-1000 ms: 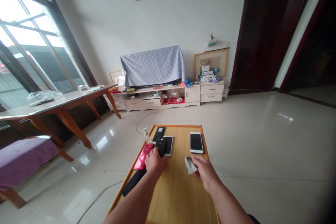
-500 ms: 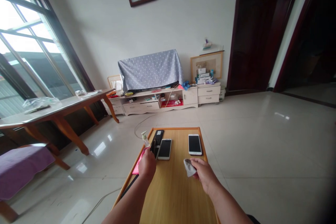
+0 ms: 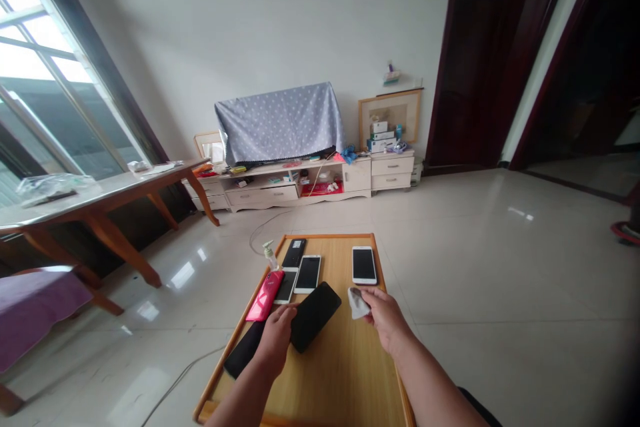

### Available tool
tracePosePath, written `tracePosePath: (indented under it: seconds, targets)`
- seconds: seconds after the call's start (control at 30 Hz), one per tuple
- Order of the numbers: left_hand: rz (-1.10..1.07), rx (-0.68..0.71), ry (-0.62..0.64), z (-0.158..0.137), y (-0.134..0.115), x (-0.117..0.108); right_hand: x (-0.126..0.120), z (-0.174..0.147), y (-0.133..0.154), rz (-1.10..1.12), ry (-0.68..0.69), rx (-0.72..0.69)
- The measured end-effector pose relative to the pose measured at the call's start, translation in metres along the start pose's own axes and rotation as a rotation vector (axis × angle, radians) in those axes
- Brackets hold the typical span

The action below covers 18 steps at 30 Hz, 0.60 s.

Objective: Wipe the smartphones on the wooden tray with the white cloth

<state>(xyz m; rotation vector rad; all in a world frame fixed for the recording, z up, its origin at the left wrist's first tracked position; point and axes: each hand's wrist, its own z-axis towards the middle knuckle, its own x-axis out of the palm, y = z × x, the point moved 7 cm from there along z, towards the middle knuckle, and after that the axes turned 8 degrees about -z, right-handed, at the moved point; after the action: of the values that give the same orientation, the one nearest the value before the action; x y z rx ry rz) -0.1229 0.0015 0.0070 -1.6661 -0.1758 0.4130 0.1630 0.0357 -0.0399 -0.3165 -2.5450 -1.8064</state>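
Note:
My left hand (image 3: 277, 341) is closed on the edge of a black smartphone (image 3: 316, 317), its dark face tilted up above the wooden table (image 3: 345, 373). Pinched in my right hand (image 3: 384, 315) is a small pale cloth (image 3: 357, 303). Just beyond that hand lies a white phone with a dark screen (image 3: 364, 265). On the left side lie a pink phone (image 3: 265, 296), a second white phone (image 3: 307, 273), another white-edged phone (image 3: 286, 285) partly hidden by the pink one, a black phone (image 3: 294, 253) at the back and a black flat device (image 3: 244, 349) partly under my left forearm.
A clear pump bottle (image 3: 271, 255) stands at the table's back left edge. The table has a raised orange-brown rim (image 3: 330, 236). A cable (image 3: 185, 373) runs over the floor at left. A low white cabinet (image 3: 357, 177) stands against the far wall.
My left hand has moved nearer and turned the black phone from edge-on to face up. The right hand still holds the cloth. The view has tilted downward slightly.

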Motion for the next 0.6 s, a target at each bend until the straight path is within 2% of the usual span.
tracePosePath:
  seconds: [0.17, 0.33, 0.5, 0.6]
  targets:
    - [-0.014, -0.075, 0.134, -0.016, 0.003, 0.009, 0.0, -0.005, 0.005, -0.008, -0.005, -0.004]
    - [0.033, -0.102, 0.278, -0.014, 0.003, 0.016, 0.004, -0.008, 0.008, -0.02, -0.014, -0.007]
    - [0.212, -0.033, 0.286, -0.009, 0.003, 0.02, 0.008, -0.013, 0.009, -0.045, -0.03, -0.025]
    - [0.322, 0.103, 0.278, -0.016, -0.005, 0.024, 0.01, -0.017, 0.01, -0.062, -0.03, -0.03]
